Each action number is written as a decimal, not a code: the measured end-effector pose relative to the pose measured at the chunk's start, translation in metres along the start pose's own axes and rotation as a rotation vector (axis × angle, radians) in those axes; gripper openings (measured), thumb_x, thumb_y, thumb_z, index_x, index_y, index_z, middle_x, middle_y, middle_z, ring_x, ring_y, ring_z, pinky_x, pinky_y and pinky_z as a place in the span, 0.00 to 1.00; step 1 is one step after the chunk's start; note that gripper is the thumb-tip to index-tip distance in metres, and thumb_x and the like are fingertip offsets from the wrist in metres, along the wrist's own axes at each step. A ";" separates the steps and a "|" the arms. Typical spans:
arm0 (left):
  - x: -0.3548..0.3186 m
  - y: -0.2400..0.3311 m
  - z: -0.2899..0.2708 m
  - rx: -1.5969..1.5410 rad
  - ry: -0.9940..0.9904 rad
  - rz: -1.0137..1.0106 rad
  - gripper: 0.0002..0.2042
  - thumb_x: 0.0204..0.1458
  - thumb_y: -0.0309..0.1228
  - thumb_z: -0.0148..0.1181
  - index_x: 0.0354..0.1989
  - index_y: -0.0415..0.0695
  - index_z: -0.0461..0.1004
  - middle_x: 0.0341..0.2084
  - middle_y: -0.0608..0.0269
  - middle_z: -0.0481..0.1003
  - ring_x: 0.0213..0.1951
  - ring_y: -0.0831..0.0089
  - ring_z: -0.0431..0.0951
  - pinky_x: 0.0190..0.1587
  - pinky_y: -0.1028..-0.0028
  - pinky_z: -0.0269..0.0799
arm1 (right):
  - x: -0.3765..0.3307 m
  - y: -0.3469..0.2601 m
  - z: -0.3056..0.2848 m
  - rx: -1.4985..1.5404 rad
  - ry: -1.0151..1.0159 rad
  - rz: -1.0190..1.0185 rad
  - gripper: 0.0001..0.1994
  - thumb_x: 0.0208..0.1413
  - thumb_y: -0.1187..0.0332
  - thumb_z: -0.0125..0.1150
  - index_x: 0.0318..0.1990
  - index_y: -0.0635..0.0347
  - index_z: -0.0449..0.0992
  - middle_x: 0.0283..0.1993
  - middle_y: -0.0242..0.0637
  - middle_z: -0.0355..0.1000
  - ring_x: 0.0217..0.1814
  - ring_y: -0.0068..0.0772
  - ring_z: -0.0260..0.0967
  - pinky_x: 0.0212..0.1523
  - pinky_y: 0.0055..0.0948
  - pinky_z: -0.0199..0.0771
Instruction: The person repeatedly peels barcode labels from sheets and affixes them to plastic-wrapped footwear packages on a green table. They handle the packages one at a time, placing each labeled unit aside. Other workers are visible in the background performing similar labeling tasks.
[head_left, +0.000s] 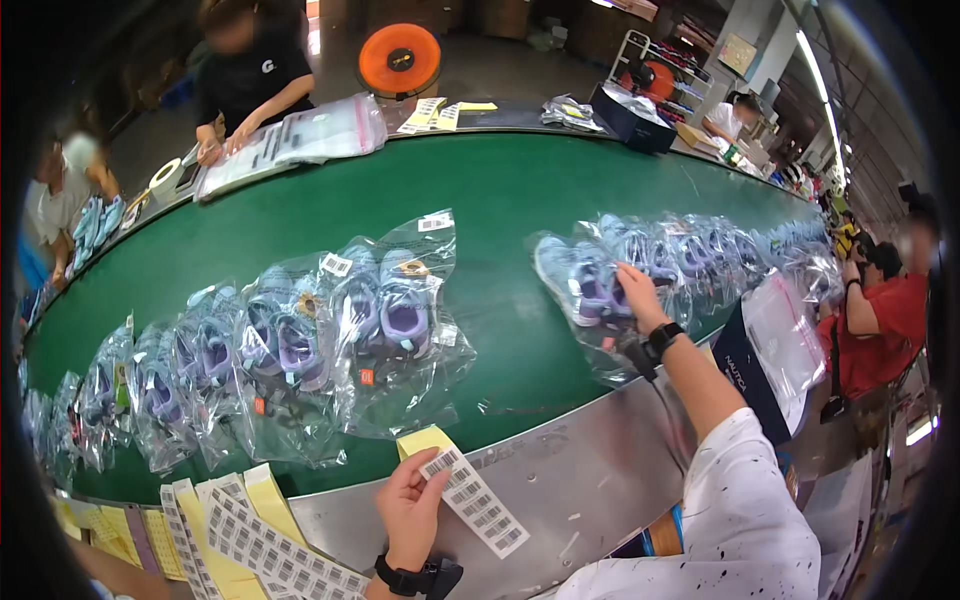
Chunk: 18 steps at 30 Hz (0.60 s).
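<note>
My left hand pinches a strip of barcode labels on yellowish backing, above the metal ledge at the near edge of the green conveyor belt. My right hand is closed on a pair of light-blue and purple shoes in a clear plastic bag, right of centre on the belt. Part of the bag is hidden under the hand and wrist. To the left lies another bagged pair with a white barcode label at the bag's upper corner and an orange sticker lower down.
More bagged shoes line the belt on both sides. Several label sheets hang over the near metal ledge. A dark box with plastic bags stands by my right arm. Across the belt, a person handles flat plastic bags.
</note>
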<state>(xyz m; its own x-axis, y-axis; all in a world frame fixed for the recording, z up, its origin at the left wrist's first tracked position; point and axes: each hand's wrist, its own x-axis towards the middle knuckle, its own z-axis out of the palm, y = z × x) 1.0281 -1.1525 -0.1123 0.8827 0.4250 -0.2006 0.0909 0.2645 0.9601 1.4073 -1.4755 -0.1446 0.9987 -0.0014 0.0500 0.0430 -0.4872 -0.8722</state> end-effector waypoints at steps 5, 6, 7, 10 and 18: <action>0.003 -0.008 0.007 -0.026 -0.003 0.007 0.18 0.53 0.17 0.58 0.53 0.33 0.70 0.31 0.65 0.77 0.30 0.85 0.74 0.32 0.86 0.68 | -0.056 -0.070 0.080 -0.065 -0.190 -0.255 0.31 0.47 0.70 0.59 0.62 0.63 0.64 0.51 0.52 0.73 0.50 0.41 0.73 0.51 0.35 0.71; 0.005 -0.009 0.010 -0.046 -0.018 0.002 0.18 0.53 0.17 0.58 0.54 0.33 0.69 0.31 0.65 0.77 0.31 0.85 0.75 0.33 0.86 0.68 | -0.062 -0.060 0.097 0.098 -0.205 -0.280 0.34 0.47 0.70 0.59 0.66 0.60 0.60 0.57 0.53 0.69 0.58 0.42 0.69 0.57 0.34 0.67; 0.005 -0.009 0.008 -0.052 0.009 0.005 0.18 0.53 0.17 0.58 0.54 0.33 0.69 0.32 0.64 0.77 0.32 0.85 0.75 0.33 0.86 0.69 | -0.085 -0.098 0.111 0.188 -0.393 -0.126 0.36 0.49 0.70 0.60 0.68 0.60 0.56 0.63 0.53 0.63 0.64 0.43 0.62 0.63 0.34 0.61; 0.006 -0.008 0.018 -0.100 0.025 0.008 0.17 0.54 0.18 0.57 0.54 0.34 0.69 0.35 0.61 0.78 0.35 0.83 0.76 0.37 0.85 0.70 | -0.102 -0.096 0.147 0.367 -0.347 -0.097 0.35 0.50 0.71 0.61 0.67 0.63 0.55 0.69 0.53 0.54 0.70 0.47 0.53 0.67 0.37 0.54; 0.003 0.000 0.015 -0.071 0.011 0.043 0.13 0.55 0.18 0.55 0.50 0.32 0.70 0.40 0.57 0.78 0.41 0.77 0.78 0.44 0.81 0.72 | -0.227 -0.151 0.123 0.311 -1.016 -0.377 0.09 0.51 0.70 0.63 0.39 0.64 0.78 0.34 0.39 0.73 0.35 0.39 0.71 0.42 0.31 0.71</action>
<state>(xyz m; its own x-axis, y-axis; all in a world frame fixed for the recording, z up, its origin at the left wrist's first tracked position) 1.0376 -1.1637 -0.1096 0.8798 0.4467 -0.1622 0.0197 0.3066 0.9516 1.1772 -1.2946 -0.0841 0.4722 0.8806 0.0403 0.2086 -0.0672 -0.9757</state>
